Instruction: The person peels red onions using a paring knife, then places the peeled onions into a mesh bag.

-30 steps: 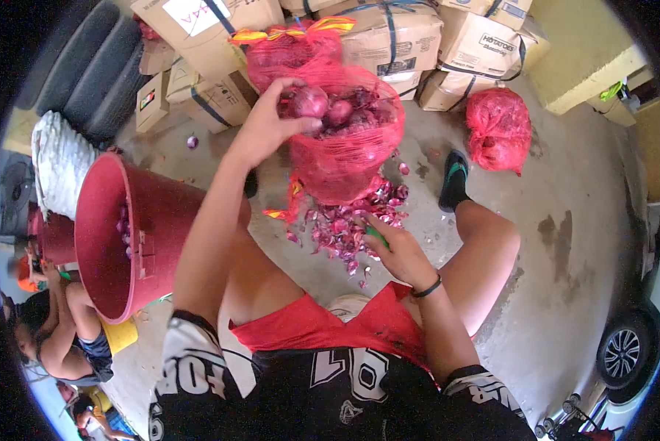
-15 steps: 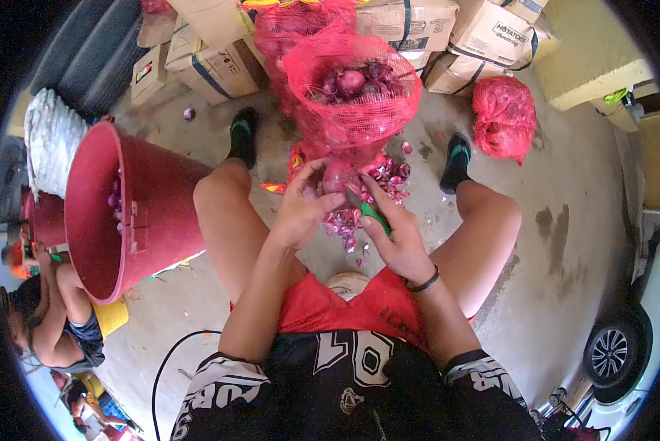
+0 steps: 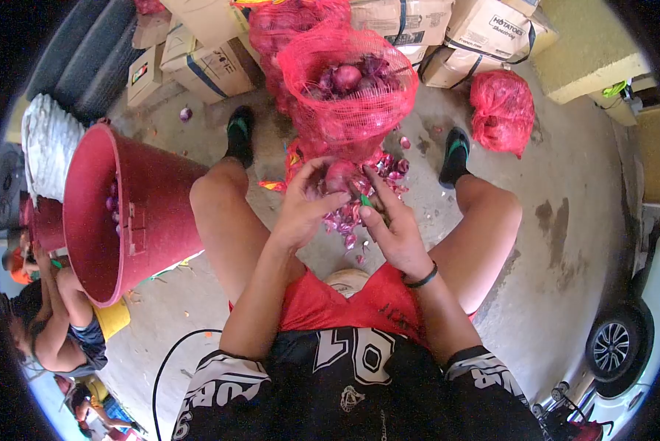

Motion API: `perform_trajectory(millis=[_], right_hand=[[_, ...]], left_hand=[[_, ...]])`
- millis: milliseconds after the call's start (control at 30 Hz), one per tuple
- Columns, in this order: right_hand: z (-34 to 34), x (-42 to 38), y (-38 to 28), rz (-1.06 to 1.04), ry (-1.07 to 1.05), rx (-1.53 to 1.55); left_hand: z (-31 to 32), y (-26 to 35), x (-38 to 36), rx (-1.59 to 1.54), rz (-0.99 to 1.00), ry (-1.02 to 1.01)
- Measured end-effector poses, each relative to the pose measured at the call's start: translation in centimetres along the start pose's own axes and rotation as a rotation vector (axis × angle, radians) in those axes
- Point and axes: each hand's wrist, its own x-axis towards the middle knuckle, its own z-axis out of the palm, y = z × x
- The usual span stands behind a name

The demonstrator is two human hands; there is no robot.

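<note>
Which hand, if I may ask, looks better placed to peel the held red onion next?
The right hand, most likely: it grips the green-handled knife close beside the red onion, while the left hand is occupied holding that onion.

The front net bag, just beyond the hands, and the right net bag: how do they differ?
The front net bag has a wide-open mouth showing onions; the right net bag shows no open mouth. The front net bag stands tall and looks larger; the right net bag looks smaller and sits low. Both are red mesh.
</note>
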Motion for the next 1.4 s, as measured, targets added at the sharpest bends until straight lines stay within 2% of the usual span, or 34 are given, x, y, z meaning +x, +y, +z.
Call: perform_trajectory(millis=[33,167,233,367,433,567,667,867,967,1067,1167,1267,1333,1400], right_hand=[[0.0,0.1,-0.1,0.019,-0.012,0.006],[-0.1,0.6,0.7,-0.219,0.022,-0.190],[-0.2,0.8,1.1,-0.327,0.044,-0.275],[-0.3,0.3,0.2,-0.202,0.020,-0.223],[-0.5,0.1,-0.2,-0.125,-0.005,-0.199],[-0.3,0.0,0.9,-0.175,0.051,-0.184],[-0.2,0.1,1.2,-0.172,0.064,-0.135],[-0.4,0.0,1.3,-0.042,0.042,0.021],[-0.6,-0.3,1.5,0.029,0.039,0.110],[-0.6,-0.1,2.0,0.042,0.013,0.148],[-0.8,-0.1,3.0,0.034,0.015,0.240],[-1.0,-0.2,2.2,0.095,0.023,0.422],[-1.0,-0.3,2.5,0.084,0.003,0.583],[-0.8,-0.2,2.4,0.110,0.005,0.534]], left_hand=[[0.0,-0.1,0.0,0.042,0.023,-0.006],[0.3,-0.1,0.1,0.093,0.082,-0.020],[0.5,0.2,-0.1,0.037,0.025,-0.010],[-0.1,-0.1,-0.2,0.038,0.013,0.001],[-0.3,0.3,-0.4,-0.073,-0.066,-0.024],[-0.1,0.4,-0.3,-0.131,-0.198,-0.044],[-0.6,-0.7,-0.4,0.147,0.020,0.020],[-1.1,-0.7,-0.4,0.302,-0.034,0.035],[0.7,0.2,-0.5,0.519,0.206,-0.013],[-2.3,-1.8,0.0,-0.012,-0.138,-0.029],[-0.3,-0.4,-0.4,0.180,-0.002,-0.079],[0.7,0.7,-0.2,-0.092,-0.102,-0.062],[0.9,0.9,0.0,-0.132,-0.104,-0.035],[0.8,0.8,0.2,-0.066,-0.098,0.001]])
